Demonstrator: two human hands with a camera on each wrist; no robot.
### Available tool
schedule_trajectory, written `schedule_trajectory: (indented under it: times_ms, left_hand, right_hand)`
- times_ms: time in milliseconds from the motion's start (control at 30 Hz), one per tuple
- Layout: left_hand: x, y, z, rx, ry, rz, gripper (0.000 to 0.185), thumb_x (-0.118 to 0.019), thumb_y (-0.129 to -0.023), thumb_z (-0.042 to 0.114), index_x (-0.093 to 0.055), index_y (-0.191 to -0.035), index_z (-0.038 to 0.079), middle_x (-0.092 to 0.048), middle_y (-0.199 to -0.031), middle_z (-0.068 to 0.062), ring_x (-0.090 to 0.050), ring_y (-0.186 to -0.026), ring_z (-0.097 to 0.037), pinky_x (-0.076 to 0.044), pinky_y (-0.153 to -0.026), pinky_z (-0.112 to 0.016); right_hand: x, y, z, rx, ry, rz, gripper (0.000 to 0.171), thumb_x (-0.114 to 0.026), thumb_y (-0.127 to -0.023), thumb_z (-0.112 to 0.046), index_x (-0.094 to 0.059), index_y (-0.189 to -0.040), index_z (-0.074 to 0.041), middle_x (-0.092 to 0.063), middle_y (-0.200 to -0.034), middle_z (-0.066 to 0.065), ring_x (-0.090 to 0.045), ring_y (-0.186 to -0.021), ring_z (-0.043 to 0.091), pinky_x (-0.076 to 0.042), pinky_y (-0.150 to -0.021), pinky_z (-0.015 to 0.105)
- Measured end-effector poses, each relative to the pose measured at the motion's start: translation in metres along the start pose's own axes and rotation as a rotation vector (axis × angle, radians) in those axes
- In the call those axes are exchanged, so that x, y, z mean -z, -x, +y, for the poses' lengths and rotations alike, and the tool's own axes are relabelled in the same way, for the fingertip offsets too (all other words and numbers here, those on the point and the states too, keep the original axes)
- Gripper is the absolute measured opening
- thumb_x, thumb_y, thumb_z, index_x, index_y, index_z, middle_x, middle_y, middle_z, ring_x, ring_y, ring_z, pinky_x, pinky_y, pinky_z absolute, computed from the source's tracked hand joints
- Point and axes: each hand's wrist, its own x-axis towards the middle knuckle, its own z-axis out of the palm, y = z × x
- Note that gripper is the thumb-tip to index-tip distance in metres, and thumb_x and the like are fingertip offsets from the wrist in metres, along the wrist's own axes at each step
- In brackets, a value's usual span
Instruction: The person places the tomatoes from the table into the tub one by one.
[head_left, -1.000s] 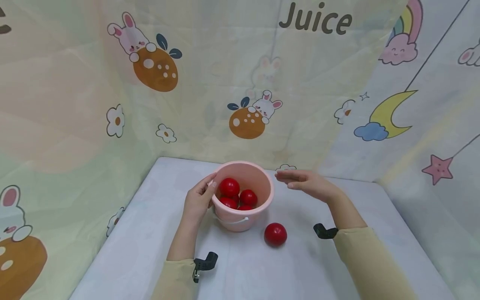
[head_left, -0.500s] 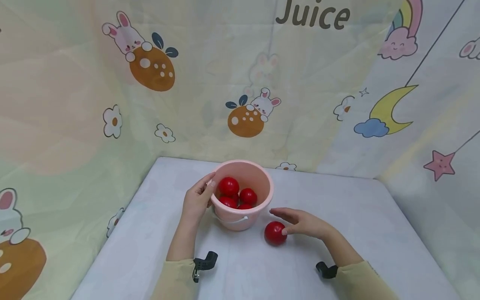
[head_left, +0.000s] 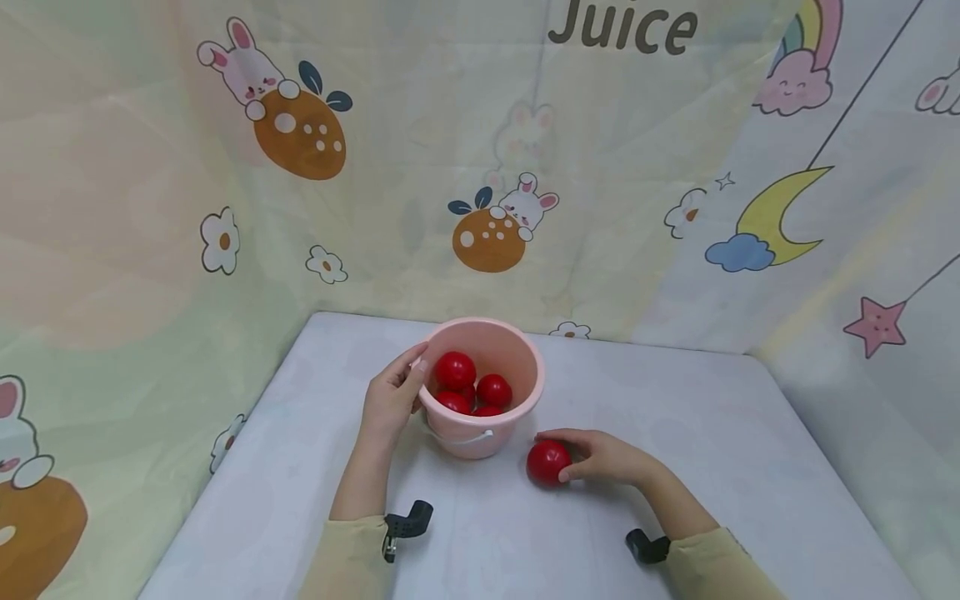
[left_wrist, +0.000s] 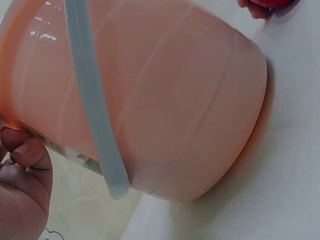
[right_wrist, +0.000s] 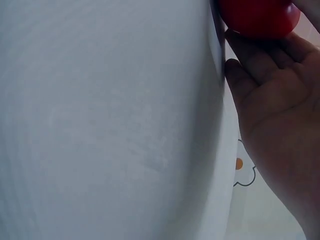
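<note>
Beside the left hand (head_left: 390,400) gripping the pink plastic bucket's (head_left: 480,433) rim, right hand (head_left: 603,458) cups the loose glossy red ball (head_left: 548,462): wrap the fingers fully before lifting.

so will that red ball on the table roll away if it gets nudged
Probably: the ball looks round and smooth on a flat table, so a nudge should roll it. The right hand curls round it, likely blocking that side. Its glossy skin may be slippery.

Cartoon-printed cloth walls (head_left: 480,150), white table (head_left: 675,400)
</note>
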Motion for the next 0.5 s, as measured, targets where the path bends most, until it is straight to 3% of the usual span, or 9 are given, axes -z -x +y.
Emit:
schedule_trajectory:
  times_ms: [500]
  left_hand:
    - [-0.0005,-0.0001,0.0015,-0.001,0.001,-0.001,0.033,-0.064,-0.093,0.049,-0.063,-0.125,0.047,-0.051,-0.087,-0.008,-0.051,-0.067,-0.021,-0.048,-0.060,-0.023]
  right_hand:
    - [0.0003,-0.0018,0.0046,-0.006,0.002,0.011,0.067,-0.083,-0.074,-0.042,-0.057,-0.136,-0.038,-0.057,-0.138,-0.003,-0.045,-0.133,0.030,-0.054,-0.093,0.050]
